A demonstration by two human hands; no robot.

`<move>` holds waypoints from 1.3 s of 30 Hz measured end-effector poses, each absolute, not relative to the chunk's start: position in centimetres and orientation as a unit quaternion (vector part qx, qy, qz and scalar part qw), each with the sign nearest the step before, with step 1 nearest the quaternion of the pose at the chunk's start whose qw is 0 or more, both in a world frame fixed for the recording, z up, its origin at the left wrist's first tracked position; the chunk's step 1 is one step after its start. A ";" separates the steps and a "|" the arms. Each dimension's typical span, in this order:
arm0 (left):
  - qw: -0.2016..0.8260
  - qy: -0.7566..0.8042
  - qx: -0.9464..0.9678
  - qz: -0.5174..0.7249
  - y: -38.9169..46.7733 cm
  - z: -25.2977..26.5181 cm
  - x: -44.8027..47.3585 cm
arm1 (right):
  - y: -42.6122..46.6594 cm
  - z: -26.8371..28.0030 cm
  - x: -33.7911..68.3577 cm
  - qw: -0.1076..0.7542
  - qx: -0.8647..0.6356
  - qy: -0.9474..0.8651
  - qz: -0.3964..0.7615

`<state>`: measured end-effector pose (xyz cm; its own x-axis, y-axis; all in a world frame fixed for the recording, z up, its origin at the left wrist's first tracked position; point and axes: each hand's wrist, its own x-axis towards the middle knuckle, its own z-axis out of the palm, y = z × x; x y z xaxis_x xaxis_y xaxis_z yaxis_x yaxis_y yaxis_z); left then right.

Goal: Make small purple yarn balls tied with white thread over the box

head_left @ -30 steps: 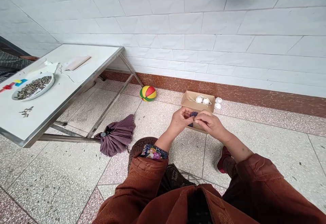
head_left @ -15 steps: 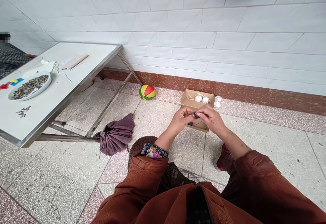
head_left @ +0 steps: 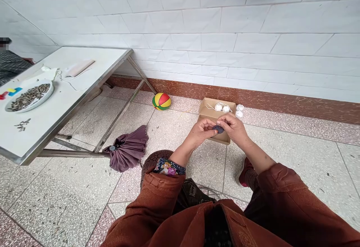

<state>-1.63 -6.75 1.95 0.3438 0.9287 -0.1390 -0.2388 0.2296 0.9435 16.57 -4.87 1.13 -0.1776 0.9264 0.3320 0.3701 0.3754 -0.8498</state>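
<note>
My left hand (head_left: 203,131) is closed, its fingers gripping a small dark blue-grey ball of yarn (head_left: 218,129). Just above and right of the ball, my right hand (head_left: 233,127) pinches what looks like its dark strand between thumb and forefinger. Both hands are over an open cardboard box (head_left: 225,139) on the floor. Two white yarn balls (head_left: 218,107) with loose strands lie on the far part of the box. Beside its right edge, white balls (head_left: 239,111) rest on the floor against the wall.
To the left stands a white table (head_left: 70,98) bearing a dish of seeds (head_left: 29,96) and a folded cloth (head_left: 79,68). A striped ball (head_left: 161,101) and a folded purple umbrella (head_left: 129,147) are on the floor. Another person (head_left: 12,65) is at the far left.
The dark yarn ball, mostly covered by fingers before, now shows more fully. My right hand has shifted slightly up and away from my left fingers.
</note>
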 end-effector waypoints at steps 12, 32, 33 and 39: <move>0.748 0.345 0.355 0.443 -6.8 1.5 -1.9 | -5.1 -0.8 16.6 0.399 -0.476 -0.688 0.374; 0.618 0.414 0.536 0.400 -6.6 1.6 -1.6 | -4.8 1.2 17.5 0.410 -0.408 -0.751 0.318; 0.631 0.401 0.532 0.397 -6.7 1.8 -1.7 | -4.7 1.1 17.4 0.410 -0.413 -0.742 0.332; 0.725 0.332 0.469 0.380 -6.9 2.2 -2.1 | -4.6 0.2 17.2 0.406 -0.447 -0.686 0.406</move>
<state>-2.14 -6.95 2.24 0.4916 0.8618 -0.1252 -0.2401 0.2723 0.9318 17.23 -4.58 0.20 -0.2717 0.9427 0.1936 0.2830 0.2706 -0.9202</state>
